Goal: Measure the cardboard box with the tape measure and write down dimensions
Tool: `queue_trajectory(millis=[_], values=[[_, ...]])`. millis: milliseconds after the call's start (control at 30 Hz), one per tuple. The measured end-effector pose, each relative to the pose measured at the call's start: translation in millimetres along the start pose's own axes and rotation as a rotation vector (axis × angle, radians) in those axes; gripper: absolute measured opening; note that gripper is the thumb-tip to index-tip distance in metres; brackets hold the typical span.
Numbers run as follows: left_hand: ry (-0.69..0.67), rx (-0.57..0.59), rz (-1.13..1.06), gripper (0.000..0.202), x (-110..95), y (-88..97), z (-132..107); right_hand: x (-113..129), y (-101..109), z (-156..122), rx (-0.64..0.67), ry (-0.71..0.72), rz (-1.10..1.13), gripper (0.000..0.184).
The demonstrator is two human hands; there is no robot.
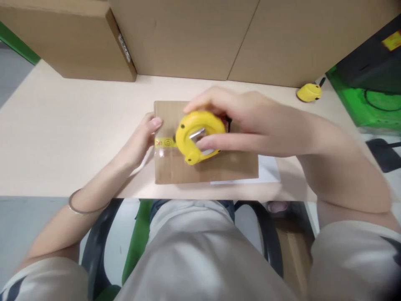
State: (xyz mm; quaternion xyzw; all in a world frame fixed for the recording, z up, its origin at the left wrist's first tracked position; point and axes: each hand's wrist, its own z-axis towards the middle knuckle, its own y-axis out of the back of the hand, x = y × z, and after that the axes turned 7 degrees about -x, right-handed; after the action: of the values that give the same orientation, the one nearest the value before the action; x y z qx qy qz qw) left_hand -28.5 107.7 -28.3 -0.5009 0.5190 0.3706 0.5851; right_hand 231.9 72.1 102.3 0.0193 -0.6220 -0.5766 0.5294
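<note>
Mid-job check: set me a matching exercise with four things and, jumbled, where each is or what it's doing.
Things
1. Left grip
2. Right grip
3. Paper
4. Bracelet

Places or states
A. on the desk, partly hidden by the small box
B. around the left arm
C. holding a yellow tool
D. at the small box's left end

Pairs: 1-D, 2-C, 3-A, 4-B

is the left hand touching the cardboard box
Touching: the head view shows the left hand at the cardboard box, thumb over its left edge.
</note>
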Motion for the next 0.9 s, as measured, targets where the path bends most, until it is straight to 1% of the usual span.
queue_trajectory(millis=[67,100,167,233,267,333,367,400,433,467,533,567,600,633,700,733,800,867,900], values=[[0.041,-0.024,0.036,0.049,0,-2.8,5,-16,-12,0,0.028,-0.048,-0.175,0.04],[0.046,-0.015,0.029,0.047,0,-4.3,8,-22,-17,1,0.02,-0.05,-0.247,0.039],[0.044,0.019,-0.038,0.043,2,-8.1,14,-30,-24,2,-0.029,-0.015,-0.342,0.042],[0.039,0.006,-0.101,0.039,4,-12.9,18,-32,-22,0,-0.122,-0.01,-0.349,0.042],[0.038,-0.015,-0.122,0.037,6,-15.5,19,-32,-17,-4,-0.198,-0.043,-0.323,0.04],[0.044,-0.055,-0.147,0.034,9,-20.3,20,-35,-3,-15,-0.396,-0.174,-0.291,0.034],[0.046,-0.072,-0.152,0.034,10,-22.4,21,-40,5,-22,-0.487,-0.268,-0.321,0.034],[0.049,-0.079,-0.158,0.035,11,-24.3,21,-46,12,-29,-0.524,-0.384,-0.389,0.036],[0.055,-0.075,-0.168,0.036,12,-25.9,21,-55,16,-36,-0.499,-0.508,-0.478,0.037],[0.059,-0.065,-0.184,0.036,12,-27.1,22,-65,18,-42,-0.425,-0.622,-0.562,0.038],[0.071,-0.035,-0.224,0.036,12,-28.6,24,-86,12,-52,-0.205,-0.799,-0.645,0.036],[0.081,-0.024,-0.244,0.036,12,-28.8,25,-96,5,-55,-0.115,-0.85,-0.641,0.033],[0.09,-0.019,-0.26,0.035,12,-28.5,26,-104,-4,-57,-0.056,-0.877,-0.617,0.028],[0.1,-0.016,-0.268,0.035,12,-27.8,27,-111,-12,-58,-0.025,-0.887,-0.585,0.024],[0.114,-0.003,-0.261,0.036,12,-25.3,29,-119,-26,-62,0.006,-0.899,-0.51,0.019],[0.117,0.012,-0.249,0.037,12,-23.8,30,-121,-29,-65,-0.001,-0.896,-0.464,0.017],[0.128,0.057,-0.225,0.043,13,-20.5,32,-125,-29,-73,-0.028,-0.883,-0.337,0.017],[0.138,0.09,-0.2,0.049,15,-17.4,33,-130,-25,-83,-0.082,-0.865,-0.168,0.025],[0.113,0.105,-0.165,0.05,15,-16.0,34,-133,-23,-89,-0.119,-0.859,-0.077,0.03]])
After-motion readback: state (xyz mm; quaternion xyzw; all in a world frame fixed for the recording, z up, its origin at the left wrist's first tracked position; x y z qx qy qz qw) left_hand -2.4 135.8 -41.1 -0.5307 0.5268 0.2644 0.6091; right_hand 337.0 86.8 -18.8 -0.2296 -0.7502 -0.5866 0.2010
